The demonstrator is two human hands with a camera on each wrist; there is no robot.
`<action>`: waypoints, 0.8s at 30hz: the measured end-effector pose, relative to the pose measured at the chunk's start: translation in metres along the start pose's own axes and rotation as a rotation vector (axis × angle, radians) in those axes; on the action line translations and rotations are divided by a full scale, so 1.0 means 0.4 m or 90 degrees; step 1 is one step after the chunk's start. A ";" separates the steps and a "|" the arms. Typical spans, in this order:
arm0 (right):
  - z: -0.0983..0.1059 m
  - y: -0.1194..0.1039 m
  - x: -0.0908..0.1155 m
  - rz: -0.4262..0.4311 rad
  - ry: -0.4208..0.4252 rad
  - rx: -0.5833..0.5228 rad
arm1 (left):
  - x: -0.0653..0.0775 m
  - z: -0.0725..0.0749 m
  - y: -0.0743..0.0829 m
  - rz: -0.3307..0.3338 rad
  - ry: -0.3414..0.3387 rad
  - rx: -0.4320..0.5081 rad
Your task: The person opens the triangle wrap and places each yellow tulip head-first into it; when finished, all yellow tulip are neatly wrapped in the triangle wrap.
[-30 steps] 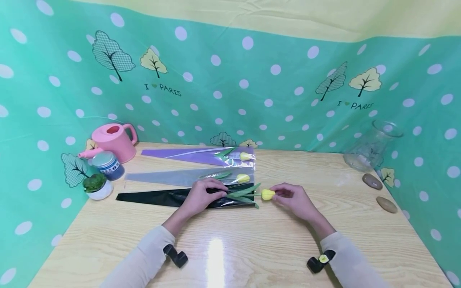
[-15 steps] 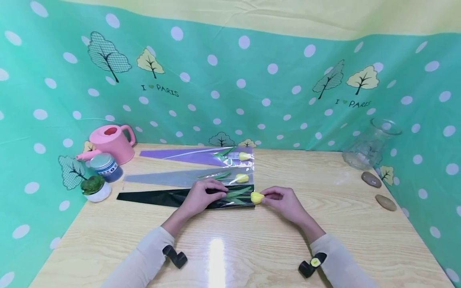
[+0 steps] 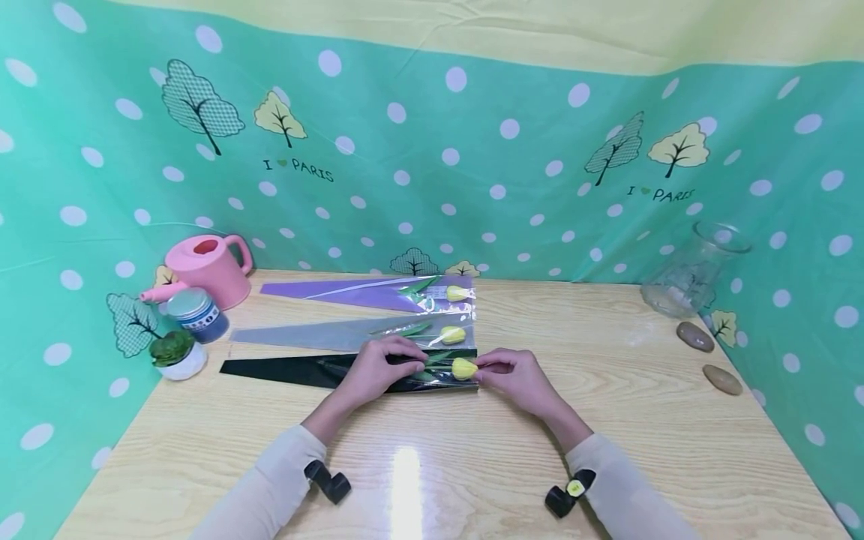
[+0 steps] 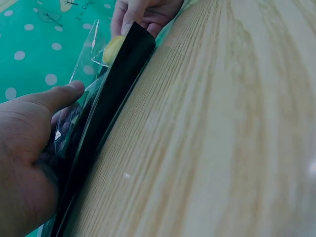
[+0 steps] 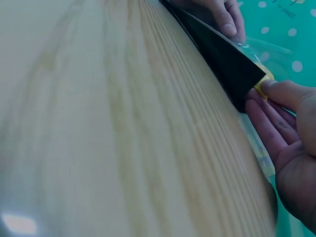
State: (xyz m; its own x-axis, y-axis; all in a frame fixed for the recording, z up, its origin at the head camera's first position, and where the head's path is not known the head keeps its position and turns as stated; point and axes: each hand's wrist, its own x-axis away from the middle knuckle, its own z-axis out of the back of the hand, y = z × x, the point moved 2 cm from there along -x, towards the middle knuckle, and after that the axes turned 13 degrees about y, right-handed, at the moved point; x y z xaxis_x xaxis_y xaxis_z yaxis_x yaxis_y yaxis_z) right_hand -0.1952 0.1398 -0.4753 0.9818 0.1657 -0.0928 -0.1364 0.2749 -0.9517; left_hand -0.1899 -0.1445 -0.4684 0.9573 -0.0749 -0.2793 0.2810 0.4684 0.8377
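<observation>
A black flower sleeve (image 3: pixel 283 368) with a see-through front lies across the middle of the table. My left hand (image 3: pixel 378 371) holds it between thumb and fingers, as the left wrist view (image 4: pixel 29 153) also has it; most of those fingertips are hidden behind the film. At the sleeve's right end my right hand (image 3: pixel 518 381) pinches the head of a yellow tulip (image 3: pixel 463 368). The tulip's head sits just inside the sleeve's mouth, its green leaves (image 3: pixel 439 358) under the film. In the right wrist view the black edge partly hides the yellow petals (image 5: pixel 265 84).
Behind lie a grey sleeve (image 3: pixel 297 335) and a purple sleeve (image 3: pixel 317 290), each with a yellow tulip inside. At left stand a pink watering can (image 3: pixel 219 277), a blue jar (image 3: pixel 205 319) and a potted succulent (image 3: pixel 178 356). A glass vase (image 3: pixel 682 281) and two stones (image 3: pixel 695 337) are at right.
My right hand has moved left, sliding the tulip into the black sleeve; its head was outside the mouth and is now within it. My left hand has stayed on the sleeve.
</observation>
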 end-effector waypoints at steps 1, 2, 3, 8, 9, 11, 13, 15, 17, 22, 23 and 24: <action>-0.004 -0.001 -0.001 0.000 0.001 0.000 | 0.000 0.000 0.001 -0.001 0.001 -0.001; -0.008 -0.001 -0.002 0.000 0.000 0.001 | 0.000 -0.001 0.002 -0.003 0.001 -0.001; -0.011 0.000 -0.004 -0.001 -0.001 0.001 | 0.000 -0.002 0.002 -0.005 0.001 -0.002; -0.025 0.003 -0.008 -0.027 -0.007 0.000 | 0.000 -0.004 0.005 -0.009 -0.002 0.000; -0.025 0.003 -0.008 -0.032 -0.007 0.000 | 0.001 -0.005 0.005 -0.008 -0.003 0.000; -0.023 0.002 -0.007 -0.039 -0.011 -0.001 | 0.000 -0.008 0.005 -0.008 -0.005 -0.001; -0.017 0.001 -0.005 -0.041 -0.016 0.005 | 0.000 -0.011 0.005 -0.012 -0.010 -0.005; -0.007 0.000 -0.003 -0.039 -0.022 0.001 | 0.001 -0.013 0.006 -0.023 -0.019 -0.012; 0.009 -0.001 -0.001 -0.040 -0.028 -0.011 | 0.003 -0.015 0.007 -0.034 -0.028 -0.024; 0.081 -0.008 0.000 -0.046 -0.001 -0.019 | 0.015 -0.010 0.009 -0.048 -0.029 -0.066; 0.102 -0.012 -0.001 -0.038 0.010 -0.005 | 0.018 -0.008 0.010 -0.049 -0.027 -0.074; 0.123 -0.016 -0.002 -0.027 0.022 0.005 | 0.020 -0.006 0.013 -0.050 -0.025 -0.079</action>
